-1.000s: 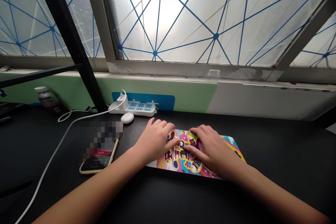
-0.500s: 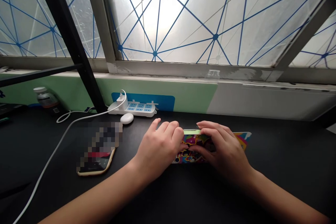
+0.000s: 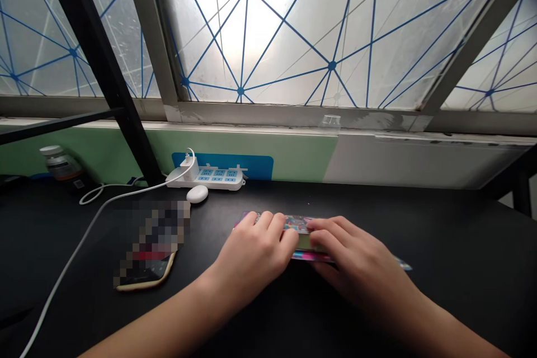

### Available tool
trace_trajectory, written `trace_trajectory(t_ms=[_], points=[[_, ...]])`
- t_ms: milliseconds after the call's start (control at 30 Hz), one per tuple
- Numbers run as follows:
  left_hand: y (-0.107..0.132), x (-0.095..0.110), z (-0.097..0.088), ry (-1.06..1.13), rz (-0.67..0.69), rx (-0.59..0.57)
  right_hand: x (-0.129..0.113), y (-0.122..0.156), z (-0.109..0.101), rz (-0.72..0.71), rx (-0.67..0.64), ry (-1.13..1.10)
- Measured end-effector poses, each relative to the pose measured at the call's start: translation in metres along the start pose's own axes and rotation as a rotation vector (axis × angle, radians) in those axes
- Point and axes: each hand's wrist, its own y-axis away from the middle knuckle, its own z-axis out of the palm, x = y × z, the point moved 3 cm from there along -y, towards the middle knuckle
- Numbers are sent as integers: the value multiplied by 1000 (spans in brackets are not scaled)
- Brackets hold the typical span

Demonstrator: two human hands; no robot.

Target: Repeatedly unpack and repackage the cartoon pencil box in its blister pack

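A flat, brightly coloured printed sheet (image 3: 302, 241) lies on the black desk (image 3: 440, 257), folded over on itself so only a narrow strip shows. My left hand (image 3: 257, 254) presses down on its left part with the fingers curled forward. My right hand (image 3: 356, 265) lies over its right part, fingers stretched flat toward the left hand. The two sets of fingertips almost meet on the fold. Most of the sheet is hidden under both hands.
A phone (image 3: 145, 268) in a tan case lies to the left. Behind it are a white oval case (image 3: 197, 194), a white power strip (image 3: 207, 177) with a plugged charger and a white cable (image 3: 84, 235). A small bottle (image 3: 59, 161) stands far left. A window wall closes off the back.
The coloured sheet lay open flat, then its near edge was lifted and folded over. Now it is pressed down flat as a narrow strip under both hands.
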Motion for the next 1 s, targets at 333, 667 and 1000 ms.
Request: trace_trajectory(t_ms=[333,667,1000], points=[[1,4,22,143,22,-122,10,5,28,40,-175,-143],[6,-16,48,334,-245,-125,9,10,34,5,-267,-238],[6,-18,50,357,-267,-196,59,10,35,229,-485,-271]])
